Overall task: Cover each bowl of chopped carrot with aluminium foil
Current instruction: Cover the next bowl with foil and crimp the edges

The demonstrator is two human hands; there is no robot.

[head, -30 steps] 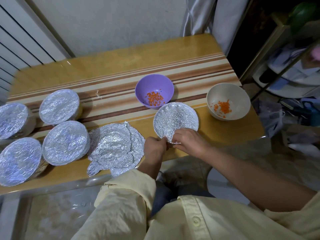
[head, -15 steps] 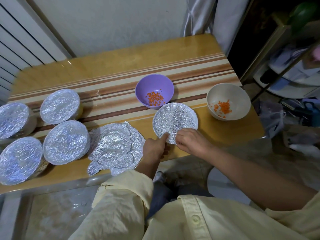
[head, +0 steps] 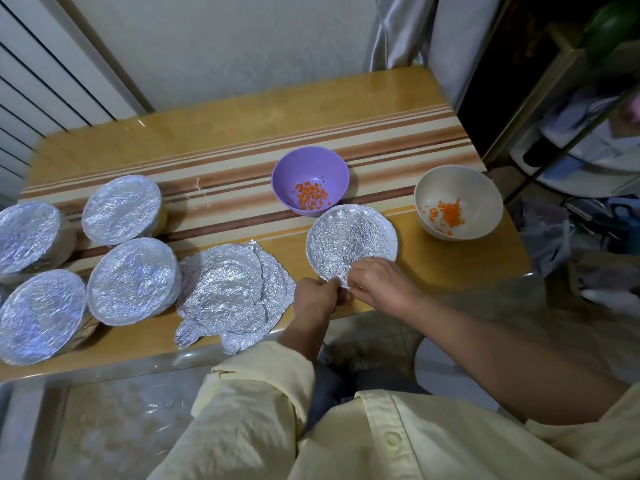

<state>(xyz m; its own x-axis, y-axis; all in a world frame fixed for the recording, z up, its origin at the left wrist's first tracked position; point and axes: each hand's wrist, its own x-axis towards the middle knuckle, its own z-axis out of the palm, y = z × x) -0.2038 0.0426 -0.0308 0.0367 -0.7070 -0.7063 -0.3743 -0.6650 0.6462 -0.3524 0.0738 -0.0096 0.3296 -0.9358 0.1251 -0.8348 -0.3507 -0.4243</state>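
Both hands are working at the desk's (head: pixel 242 133) front edge, right of centre. The left hand (head: pixel 317 294) and right hand (head: pixel 381 282) are meeting at the near rim of a bowl whose top is lying under a crinkled foil cover (head: pixel 351 237). The fingers of both hands are curling in and pinching the foil cover's near edge. A purple bowl (head: pixel 311 169) is sitting uncovered just behind it, toward the desk's middle, holding chopped carrot (head: pixel 311 195). A beige bowl (head: pixel 457 183) is sitting uncovered near the right edge, also holding chopped carrot (head: pixel 446 214). A loose foil stack (head: pixel 232 289) is lying flat at the front edge, just left of the left hand. Four foil-wrapped bowls are clustering along the left edge: two toward the back (head: pixel 121 209) (head: pixel 27 232) and two toward the front (head: pixel 133 280) (head: pixel 40 315).
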